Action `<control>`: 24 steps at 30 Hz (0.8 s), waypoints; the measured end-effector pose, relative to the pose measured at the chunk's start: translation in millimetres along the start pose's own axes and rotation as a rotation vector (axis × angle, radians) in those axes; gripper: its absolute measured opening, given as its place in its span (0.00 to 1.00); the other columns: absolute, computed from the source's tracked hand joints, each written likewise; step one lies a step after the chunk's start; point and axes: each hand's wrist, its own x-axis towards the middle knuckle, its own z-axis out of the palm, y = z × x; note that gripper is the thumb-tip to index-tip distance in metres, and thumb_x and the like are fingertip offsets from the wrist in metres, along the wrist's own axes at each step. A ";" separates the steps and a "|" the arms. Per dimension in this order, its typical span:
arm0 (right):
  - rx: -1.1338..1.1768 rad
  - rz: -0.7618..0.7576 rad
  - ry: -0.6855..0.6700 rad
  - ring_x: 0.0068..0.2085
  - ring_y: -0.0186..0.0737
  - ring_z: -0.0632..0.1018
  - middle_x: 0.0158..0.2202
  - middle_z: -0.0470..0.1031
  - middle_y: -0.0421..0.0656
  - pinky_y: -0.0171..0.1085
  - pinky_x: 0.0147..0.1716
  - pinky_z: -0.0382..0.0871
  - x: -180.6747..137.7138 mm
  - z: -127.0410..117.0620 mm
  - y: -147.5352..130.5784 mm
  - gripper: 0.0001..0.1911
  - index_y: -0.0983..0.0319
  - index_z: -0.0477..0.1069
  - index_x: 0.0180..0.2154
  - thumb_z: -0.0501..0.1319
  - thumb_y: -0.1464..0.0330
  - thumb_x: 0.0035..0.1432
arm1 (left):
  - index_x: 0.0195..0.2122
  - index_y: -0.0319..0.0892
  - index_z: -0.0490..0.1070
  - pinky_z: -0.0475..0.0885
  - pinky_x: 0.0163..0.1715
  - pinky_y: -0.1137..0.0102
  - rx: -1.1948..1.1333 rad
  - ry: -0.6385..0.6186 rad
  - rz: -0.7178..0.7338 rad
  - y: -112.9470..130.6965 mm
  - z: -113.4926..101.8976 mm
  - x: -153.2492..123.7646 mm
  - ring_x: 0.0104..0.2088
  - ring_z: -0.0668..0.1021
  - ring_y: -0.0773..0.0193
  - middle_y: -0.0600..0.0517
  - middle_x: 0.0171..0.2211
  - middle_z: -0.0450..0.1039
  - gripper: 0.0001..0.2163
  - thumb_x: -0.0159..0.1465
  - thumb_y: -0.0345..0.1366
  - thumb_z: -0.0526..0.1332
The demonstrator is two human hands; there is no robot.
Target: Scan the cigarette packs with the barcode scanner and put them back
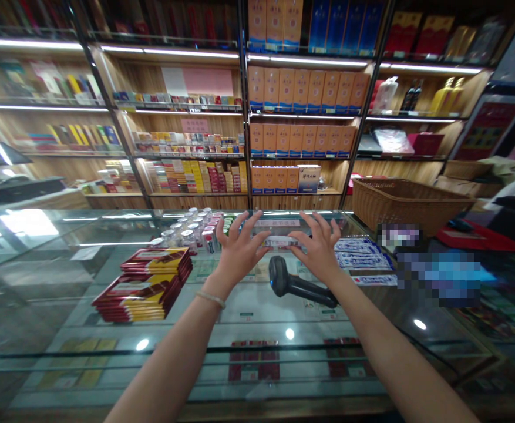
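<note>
Both my arms reach forward over a glass counter [63, 276]. My left hand [238, 251] and my right hand [319, 249] pinch the two ends of a slim white carton [281, 241] between thumb and forefinger, with the other fingers spread upward. The carton is held level just above the glass. A thin bracelet sits on my left wrist. A black barcode scanner [296, 283] lies on the counter right below my right hand.
Two stacks of red and yellow flat packs [145, 282] lie left of my hands. Small cans [195, 230] stand behind them. Blue and white packs [359, 251] and a wicker basket [407, 202] are at the right. Shelves of boxed goods [305, 88] fill the back wall.
</note>
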 end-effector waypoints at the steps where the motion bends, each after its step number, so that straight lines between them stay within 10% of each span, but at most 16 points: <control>1: -0.003 -0.003 -0.005 0.71 0.54 0.58 0.69 0.65 0.43 0.60 0.69 0.36 -0.4 -0.1 0.3 0.09 0.50 0.80 0.44 0.66 0.58 0.62 | 0.46 0.56 0.77 0.35 0.69 0.40 0.003 0.000 0.003 -0.4 0.4 -0.2 0.68 0.63 0.46 0.52 0.70 0.63 0.10 0.64 0.45 0.67; 10: -0.129 -0.078 -0.065 0.70 0.55 0.60 0.68 0.65 0.45 0.63 0.68 0.36 1.3 -3.0 14.2 0.13 0.51 0.78 0.49 0.64 0.62 0.63 | 0.43 0.55 0.79 0.38 0.68 0.35 -0.033 -0.028 -0.060 -8.9 -1.0 -3.7 0.69 0.63 0.43 0.51 0.70 0.62 0.10 0.60 0.40 0.71; 17: -0.151 0.019 -0.132 0.72 0.58 0.55 0.72 0.56 0.55 0.62 0.68 0.42 -2.8 -20.5 1.8 0.36 0.58 0.59 0.68 0.63 0.55 0.64 | 0.42 0.54 0.79 0.40 0.67 0.34 -0.064 -0.008 -0.171 -18.0 2.5 -6.9 0.69 0.62 0.41 0.51 0.70 0.62 0.09 0.60 0.40 0.70; 24: -0.040 -0.002 -0.523 0.73 0.62 0.56 0.73 0.56 0.56 0.64 0.67 0.51 -52.1 -28.7 -11.9 0.44 0.58 0.60 0.67 0.66 0.45 0.56 | 0.42 0.52 0.79 0.42 0.66 0.32 -0.075 -0.002 -0.245 -21.2 3.2 -9.8 0.70 0.60 0.39 0.49 0.70 0.62 0.09 0.60 0.38 0.70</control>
